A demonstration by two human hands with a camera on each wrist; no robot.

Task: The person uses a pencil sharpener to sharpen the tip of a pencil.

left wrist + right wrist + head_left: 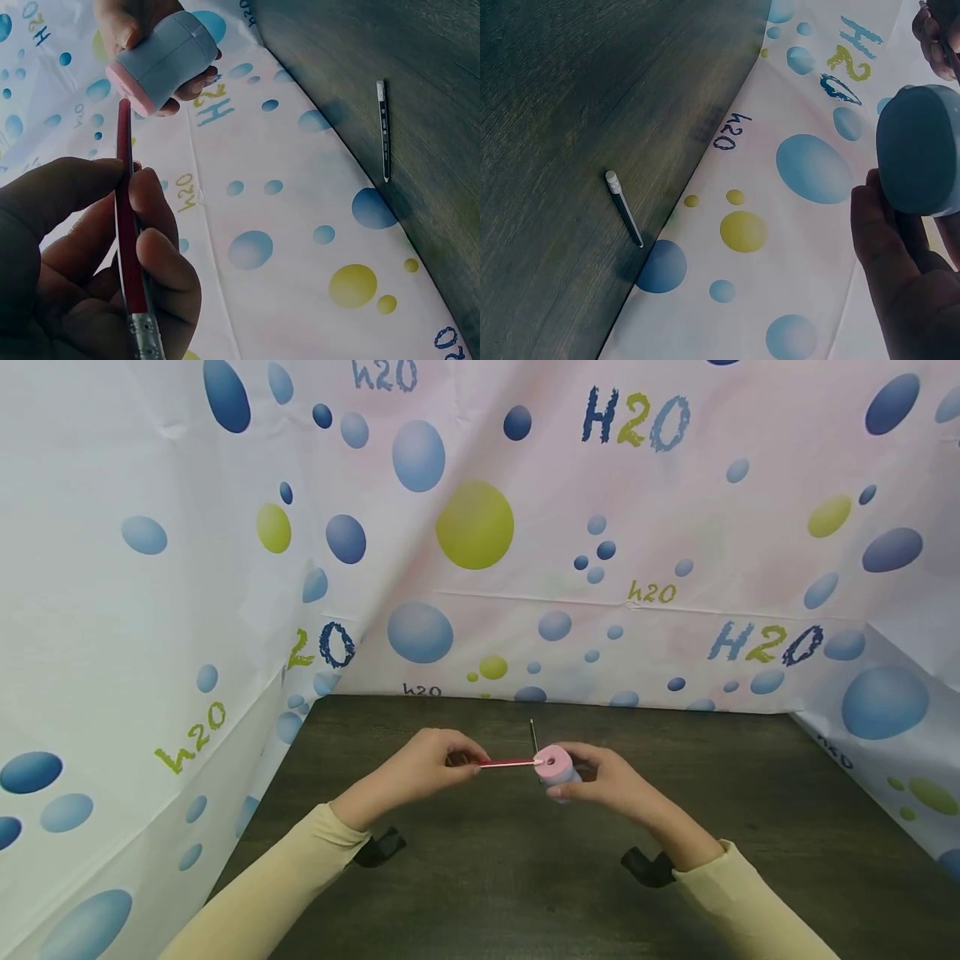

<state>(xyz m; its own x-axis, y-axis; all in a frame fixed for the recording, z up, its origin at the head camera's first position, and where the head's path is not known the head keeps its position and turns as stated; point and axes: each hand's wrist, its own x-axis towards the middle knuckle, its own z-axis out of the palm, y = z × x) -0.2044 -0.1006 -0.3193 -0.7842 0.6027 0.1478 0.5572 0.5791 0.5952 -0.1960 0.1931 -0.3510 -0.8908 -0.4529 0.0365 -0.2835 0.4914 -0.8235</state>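
Note:
My left hand pinches a red pencil between thumb and fingers. A metal ferrule shows at the pencil's rear end in the left wrist view. My right hand grips a pencil sharpener, light blue with a pink end. This pink end, with a hole in it, faces the pencil. The pencil's pale tip is at the pink end; whether it is inside the hole I cannot tell. In the right wrist view, the sharpener's blue base sits among the right fingers.
Behind the hands, a dark pencil with a white end lies on the dark wooden table. A white sheet printed with bubbles and H2O lettering rises at the back and both sides.

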